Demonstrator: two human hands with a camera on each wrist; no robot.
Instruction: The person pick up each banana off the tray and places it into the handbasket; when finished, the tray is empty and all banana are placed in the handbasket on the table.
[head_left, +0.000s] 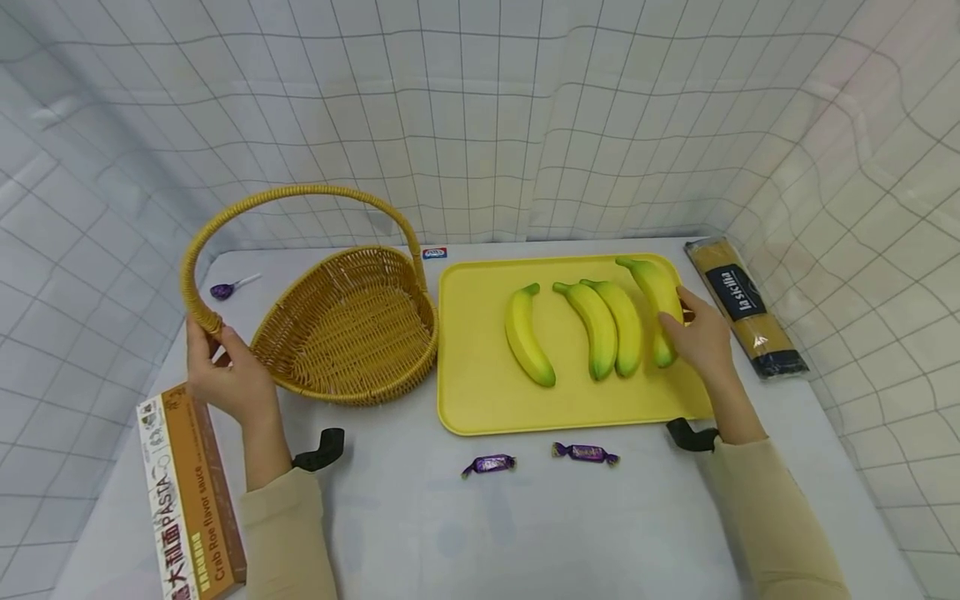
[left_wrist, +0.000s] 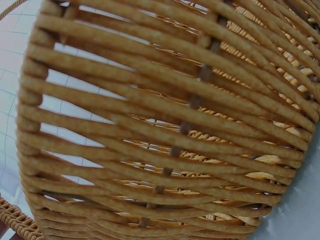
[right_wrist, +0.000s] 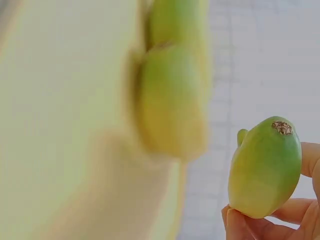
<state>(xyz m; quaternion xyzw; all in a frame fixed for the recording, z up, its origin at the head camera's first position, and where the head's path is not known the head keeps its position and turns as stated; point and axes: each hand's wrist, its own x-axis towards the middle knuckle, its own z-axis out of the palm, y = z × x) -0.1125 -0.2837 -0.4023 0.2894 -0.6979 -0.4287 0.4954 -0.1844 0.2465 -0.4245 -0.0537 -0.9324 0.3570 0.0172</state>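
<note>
My left hand [head_left: 232, 379] grips the lower left end of the handle on a wicker basket [head_left: 360, 396]. The basket's woven side [left_wrist: 165, 115] fills the left wrist view, and its inside holds nothing. Over the right part of a yellow tray [head_left: 480, 412], my right hand [head_left: 703, 337] holds a banana [head_left: 655, 287] between thumb and fingers. Its blunt green end [right_wrist: 265, 165] faces the right wrist camera. Beside it on the tray, two bananas [head_left: 594, 325] [head_left: 624, 321] lie side by side, with another banana [head_left: 527, 333] apart to their left.
Two purple wrapped candies [head_left: 491, 464] [head_left: 587, 453] lie before the tray. A pasta box [head_left: 191, 492] is at the left, a spaghetti pack [head_left: 742, 304] right of the tray. Behind the basket are a lollipop [head_left: 223, 291] and a small red-blue packet [head_left: 434, 252].
</note>
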